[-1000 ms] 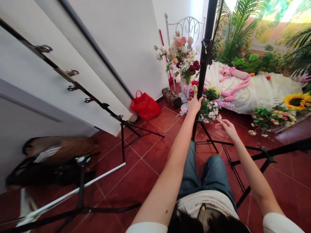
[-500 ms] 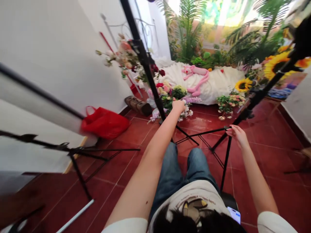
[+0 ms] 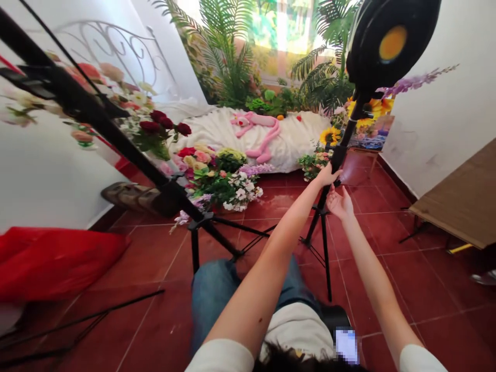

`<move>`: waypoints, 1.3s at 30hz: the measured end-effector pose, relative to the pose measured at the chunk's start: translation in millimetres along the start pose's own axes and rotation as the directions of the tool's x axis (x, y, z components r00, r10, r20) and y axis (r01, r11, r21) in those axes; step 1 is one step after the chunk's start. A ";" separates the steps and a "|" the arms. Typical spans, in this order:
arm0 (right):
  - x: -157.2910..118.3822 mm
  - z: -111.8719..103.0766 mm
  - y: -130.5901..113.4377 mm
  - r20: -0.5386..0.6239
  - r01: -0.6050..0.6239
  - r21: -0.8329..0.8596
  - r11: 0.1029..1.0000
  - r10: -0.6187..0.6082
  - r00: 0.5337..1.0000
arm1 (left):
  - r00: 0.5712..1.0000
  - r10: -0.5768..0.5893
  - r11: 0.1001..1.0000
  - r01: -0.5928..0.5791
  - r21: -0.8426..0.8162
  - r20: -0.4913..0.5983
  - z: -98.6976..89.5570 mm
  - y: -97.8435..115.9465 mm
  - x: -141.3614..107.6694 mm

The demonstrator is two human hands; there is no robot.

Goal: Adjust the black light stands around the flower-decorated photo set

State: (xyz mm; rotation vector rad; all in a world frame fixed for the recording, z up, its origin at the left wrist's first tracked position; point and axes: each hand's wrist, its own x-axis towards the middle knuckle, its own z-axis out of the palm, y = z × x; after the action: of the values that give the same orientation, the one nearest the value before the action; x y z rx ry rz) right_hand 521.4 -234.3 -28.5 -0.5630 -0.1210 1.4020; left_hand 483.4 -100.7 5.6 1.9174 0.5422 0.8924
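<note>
A black light stand (image 3: 338, 155) rises in front of me on the right, with a dark round lamp head (image 3: 393, 44) at its top. My left hand (image 3: 328, 176) is closed around its pole, just below a collar. Slightly lower and to the right, my right hand (image 3: 339, 203) has its palm turned up and its fingers apart. Its fingertips are close to a small knob (image 3: 337, 182) on the stand; whether they touch it I cannot tell. The stand's tripod legs (image 3: 327, 258) are spread on the red tiled floor (image 3: 368, 289).
Another black stand (image 3: 116, 142) slants across the left, its legs near my knees. Artificial flowers (image 3: 228, 178) lie before a white-draped bed (image 3: 201, 126) bearing a pink plush toy (image 3: 267, 124). A red bag (image 3: 58, 263) is at left, a brown board (image 3: 461, 196) at right.
My view has swung right and nearer the flowers. My left hand has moved from in front of the flowers onto the right stand's pole; my right hand has come up beside it.
</note>
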 end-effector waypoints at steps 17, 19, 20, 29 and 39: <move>23.0 3.2 -12.9 -0.068 0.281 -0.854 0.438 -0.629 0.774 | 0.985 -0.142 0.868 0.077 -0.490 -0.098 21.0 -42.3 -2.9; 13.5 3.2 -17.6 0.189 0.206 -0.977 -0.056 -0.678 0.710 | 0.987 -0.150 0.865 0.103 -0.492 -0.057 18.4 -42.1 -2.3; 8.2 4.1 -19.9 0.309 0.157 -0.947 -0.281 -0.648 0.697 | 0.989 -0.143 0.868 0.102 -0.486 -0.047 17.8 -41.7 -2.5; -4.2 16.0 -30.6 0.563 0.199 -0.797 -0.570 -0.583 0.586 | 0.992 -0.124 0.950 0.108 -0.292 -0.035 18.5 -35.5 -9.1; 86.9 48.6 -57.5 0.379 0.340 -0.918 -0.204 -0.702 0.603 | 0.991 -0.116 0.976 0.101 -0.191 -0.069 26.0 -33.5 -12.7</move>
State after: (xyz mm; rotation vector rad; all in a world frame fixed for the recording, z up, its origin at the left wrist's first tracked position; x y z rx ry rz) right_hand 569.4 -140.4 17.6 -1.6387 -1.0720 0.0302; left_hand 495.0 -107.8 -36.6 1.6728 0.5838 0.9192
